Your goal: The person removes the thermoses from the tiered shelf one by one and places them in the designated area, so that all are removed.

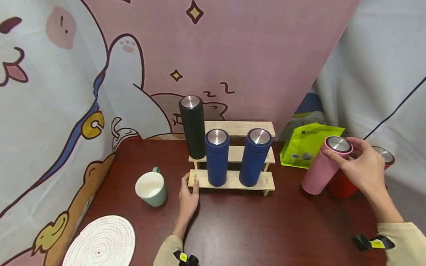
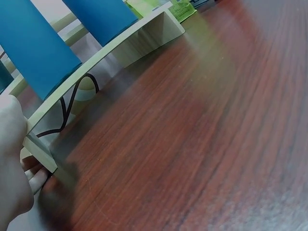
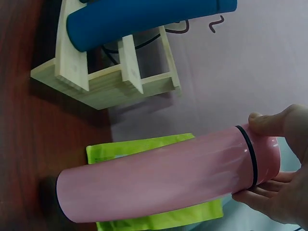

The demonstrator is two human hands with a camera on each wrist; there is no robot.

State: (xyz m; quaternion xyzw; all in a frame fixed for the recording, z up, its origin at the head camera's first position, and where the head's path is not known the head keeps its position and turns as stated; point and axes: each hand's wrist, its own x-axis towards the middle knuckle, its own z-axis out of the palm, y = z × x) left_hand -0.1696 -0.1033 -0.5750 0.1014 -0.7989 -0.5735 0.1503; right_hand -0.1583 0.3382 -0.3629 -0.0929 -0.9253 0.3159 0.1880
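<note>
1. We grip the pink bottle with our right hand, thumb on one side of its top and fingers on the other.
2. The hold is high: the right-wrist view shows our digits around the lid end, close to the dark band, while most of the body extends below our fingers.
3. The pink bottle is lid up, over the right part of the table; we cannot tell whether its base touches the wood.
4. Our left hand holds the left end of the lowest step of the wooden rack, with fingertips showing at the end support in the left-wrist view.
5. Close to that left hand, two blue bottles, one left and one right, stand apart on this lowest step.
6. A black bottle stands at the left of the step behind.
7. Just beside the pink bottle, on its right, we see a red bottle, partly hidden by our right hand.
8. A lime-green bag stands between the rack and the pink bottle, farther back.
9. Left of our left hand are a pale green mug and, nearer us, a round woven mat.
</note>
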